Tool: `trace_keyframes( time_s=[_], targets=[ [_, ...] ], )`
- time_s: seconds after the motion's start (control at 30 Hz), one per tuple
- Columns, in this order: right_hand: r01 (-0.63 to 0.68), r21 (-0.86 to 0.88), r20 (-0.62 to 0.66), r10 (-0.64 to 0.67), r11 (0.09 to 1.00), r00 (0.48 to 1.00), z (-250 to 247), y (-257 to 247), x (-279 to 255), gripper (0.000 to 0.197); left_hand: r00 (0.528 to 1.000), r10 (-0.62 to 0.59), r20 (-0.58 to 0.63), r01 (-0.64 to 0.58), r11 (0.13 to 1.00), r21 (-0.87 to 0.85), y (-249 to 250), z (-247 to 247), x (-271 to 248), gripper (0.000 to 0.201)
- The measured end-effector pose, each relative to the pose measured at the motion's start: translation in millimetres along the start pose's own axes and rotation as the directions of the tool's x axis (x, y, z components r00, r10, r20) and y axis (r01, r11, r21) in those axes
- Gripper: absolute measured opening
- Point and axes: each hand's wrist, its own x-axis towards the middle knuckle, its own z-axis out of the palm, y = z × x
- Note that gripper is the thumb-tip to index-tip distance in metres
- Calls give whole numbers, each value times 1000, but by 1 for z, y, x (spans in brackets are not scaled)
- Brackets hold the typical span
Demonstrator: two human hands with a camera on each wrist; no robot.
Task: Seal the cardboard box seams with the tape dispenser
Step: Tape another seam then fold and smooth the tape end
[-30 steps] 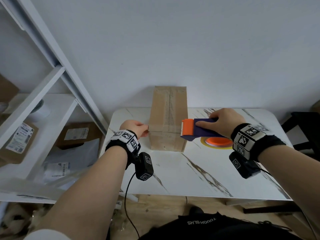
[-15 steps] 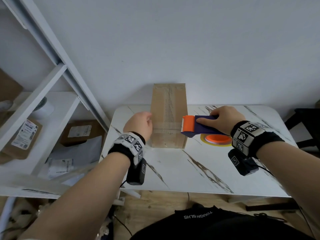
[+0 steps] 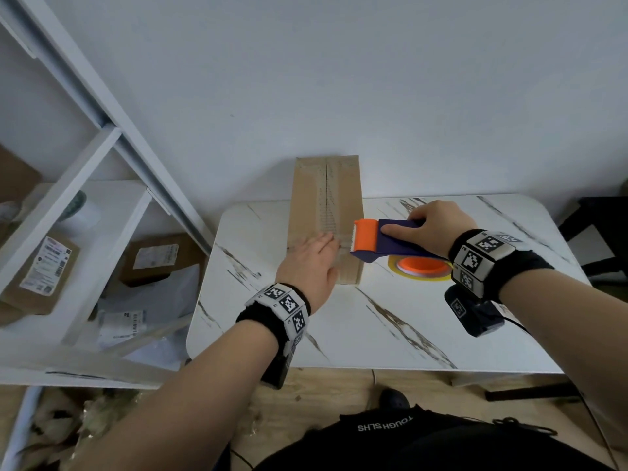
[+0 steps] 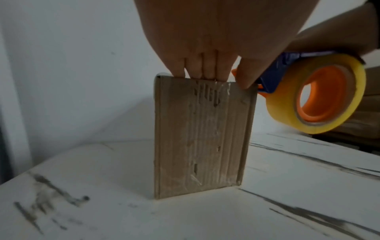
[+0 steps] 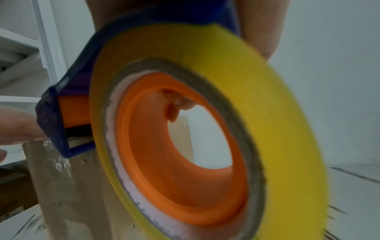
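A long narrow cardboard box (image 3: 326,198) lies on the white marble table (image 3: 390,321), its far end at the wall. My left hand (image 3: 311,263) lies flat on the box's near top, straight fingers pressing clear tape across it (image 4: 203,71). My right hand (image 3: 435,229) grips the blue and orange tape dispenser (image 3: 380,241), whose orange head sits at the box's right top edge. The yellow tape roll (image 3: 421,268) hangs below, beside the box (image 5: 205,138). Clear tape runs down the box's near end face (image 4: 205,138).
A white shelf unit (image 3: 68,205) stands left of the table, holding parcels and plastic mailers (image 3: 149,256). A dark chair (image 3: 598,229) is at the far right. The wall is close behind the box. Wooden floor shows under the table's near edge.
My left hand rose from the box's left side onto its top and slid right toward the dispenser head. The right hand with the dispenser stayed at the box's right top edge.
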Motion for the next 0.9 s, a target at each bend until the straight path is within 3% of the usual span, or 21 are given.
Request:
trace_keyframes(
  time_s=[0.2, 0.4, 0.63, 0.77, 0.9],
  targets=[
    [16, -2, -2, -16, 1000, 1000, -1, 1, 1, 50, 997, 62, 51, -69, 988, 140, 11, 14, 7, 67],
    [52, 25, 14, -52, 998, 999, -4, 9, 2, 47, 997, 81, 7, -80, 963, 257, 4, 22, 4, 67],
    [-25, -61, 7, 26, 998, 1000, -18, 42, -10, 44, 997, 81, -19, -74, 964, 257, 6, 24, 5, 70],
    [-32, -177, 72, 45, 984, 996, -5, 25, -5, 47, 997, 72, -10, -68, 970, 232, 7, 25, 6, 67],
    [-44, -186, 95, 63, 981, 994, -6, 10, 7, 55, 997, 70, -22, -63, 971, 232, 11, 26, 7, 66]
  ],
)
